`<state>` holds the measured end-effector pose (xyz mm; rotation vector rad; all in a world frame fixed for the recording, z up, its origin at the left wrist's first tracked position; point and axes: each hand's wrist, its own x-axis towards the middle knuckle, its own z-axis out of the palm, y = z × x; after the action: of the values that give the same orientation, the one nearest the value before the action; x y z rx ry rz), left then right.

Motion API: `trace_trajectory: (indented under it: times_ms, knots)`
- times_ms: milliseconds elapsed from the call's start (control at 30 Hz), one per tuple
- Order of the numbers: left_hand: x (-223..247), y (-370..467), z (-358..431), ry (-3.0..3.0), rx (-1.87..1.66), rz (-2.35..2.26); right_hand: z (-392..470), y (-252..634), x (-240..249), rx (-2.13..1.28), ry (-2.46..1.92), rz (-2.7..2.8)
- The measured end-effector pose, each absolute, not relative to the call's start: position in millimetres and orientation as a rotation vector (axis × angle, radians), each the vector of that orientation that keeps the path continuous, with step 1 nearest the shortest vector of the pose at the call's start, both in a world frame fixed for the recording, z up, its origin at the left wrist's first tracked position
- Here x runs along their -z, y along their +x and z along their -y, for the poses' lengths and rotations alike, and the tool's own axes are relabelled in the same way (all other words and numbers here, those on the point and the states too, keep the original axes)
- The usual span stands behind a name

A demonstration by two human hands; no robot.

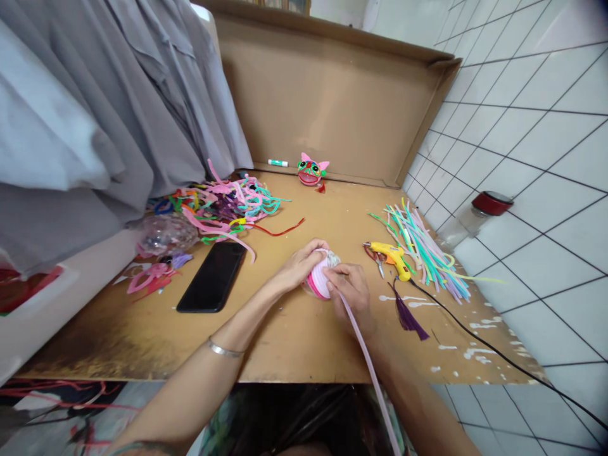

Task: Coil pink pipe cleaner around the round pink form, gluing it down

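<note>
We see soft, fairly even indoor light, with pale highlights on the draped grey cloth (118,95), a faint sheen across the white square-tiled wall (546,152) and weak shadows on the brown table (289,342). Toward the edges we find shapes stretched and the upper right corner dark, while the small round pink-and-white piece (318,273) looks slightly soft.

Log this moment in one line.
left hand: holding pink-and-white piece | right hand: holding pale strip against piece | yellow glue gun: lying unheld
</note>
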<state>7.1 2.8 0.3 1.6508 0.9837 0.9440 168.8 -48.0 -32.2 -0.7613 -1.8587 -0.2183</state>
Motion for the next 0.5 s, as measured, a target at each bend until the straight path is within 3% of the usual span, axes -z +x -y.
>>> trace_trajectory:
  times_ms: [500]
  knots:
    - [-3.0,7.0,-2.0,1.658,-0.933,-0.964,49.4,170.2,29.7,0.183,-0.792,1.868]
